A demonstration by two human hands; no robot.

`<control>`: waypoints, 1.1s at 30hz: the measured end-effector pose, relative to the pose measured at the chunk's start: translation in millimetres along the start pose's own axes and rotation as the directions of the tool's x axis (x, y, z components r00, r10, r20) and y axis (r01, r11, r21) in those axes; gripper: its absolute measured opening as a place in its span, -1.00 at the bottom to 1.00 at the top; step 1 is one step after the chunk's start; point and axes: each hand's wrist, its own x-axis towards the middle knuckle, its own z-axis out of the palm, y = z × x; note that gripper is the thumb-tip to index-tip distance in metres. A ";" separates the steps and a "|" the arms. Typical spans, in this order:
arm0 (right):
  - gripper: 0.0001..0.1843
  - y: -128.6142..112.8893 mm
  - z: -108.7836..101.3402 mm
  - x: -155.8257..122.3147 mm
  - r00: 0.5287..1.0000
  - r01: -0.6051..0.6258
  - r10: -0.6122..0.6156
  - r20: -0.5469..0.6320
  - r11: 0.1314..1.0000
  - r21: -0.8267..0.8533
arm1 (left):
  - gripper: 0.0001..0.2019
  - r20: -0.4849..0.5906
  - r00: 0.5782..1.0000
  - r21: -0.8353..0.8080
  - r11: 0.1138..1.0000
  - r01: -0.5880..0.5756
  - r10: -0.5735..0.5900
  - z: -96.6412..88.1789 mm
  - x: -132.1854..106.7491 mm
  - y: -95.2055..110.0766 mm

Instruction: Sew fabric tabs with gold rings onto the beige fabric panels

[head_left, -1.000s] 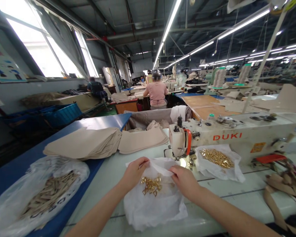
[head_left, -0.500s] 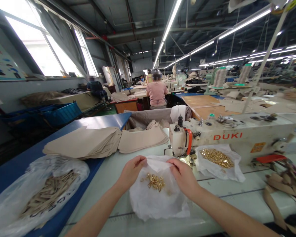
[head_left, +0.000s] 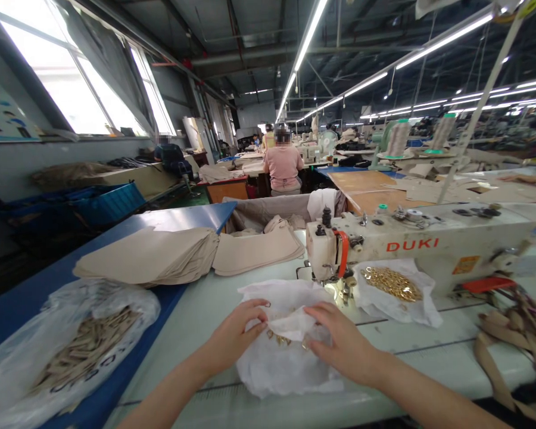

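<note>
A thin white sheet (head_left: 290,375) lies spread on the sewing machine bed, with small gold metal fittings (head_left: 279,339) on its middle, partly covered by a folded-over flap. My left hand (head_left: 236,333) grips the flap's left side between thumb and fingers. At the flap's other end, my right hand (head_left: 343,339) has its fingers on the fabric, with the thumb low beside a gold piece. Just right of the needle area, a second white sheet (head_left: 429,307) carries a larger heap of gold fittings (head_left: 390,283).
The sewing machine (head_left: 469,238) stands behind my hands. Stacked beige panels (head_left: 147,256) and a clear bag (head_left: 9,369) of beige fabric pieces (head_left: 89,345) lie left. Beige straps (head_left: 495,357) hang at right. A person in pink (head_left: 282,167) sits ahead.
Both hands have come down and toward me from the sheet's far edge. Part of the sheet is now folded over the gold fittings, hiding many of them.
</note>
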 end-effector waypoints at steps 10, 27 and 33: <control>-0.63 4.8 9.9 4.0 0.988 0.112 -0.065 0.139 0.926 -0.360 | -0.19 0.280 0.959 0.244 0.970 -0.023 -0.047 2.8 -29.7 21.8; -0.75 -0.1 12.2 24.2 0.990 0.140 -0.141 0.024 0.990 0.018 | -0.73 0.142 0.990 0.292 0.955 -0.054 0.013 3.8 -9.1 30.6; -0.74 -4.2 20.4 32.7 0.982 0.175 -0.177 0.070 0.984 0.044 | -0.74 0.143 0.989 0.276 0.959 -0.063 0.024 -3.8 1.5 40.8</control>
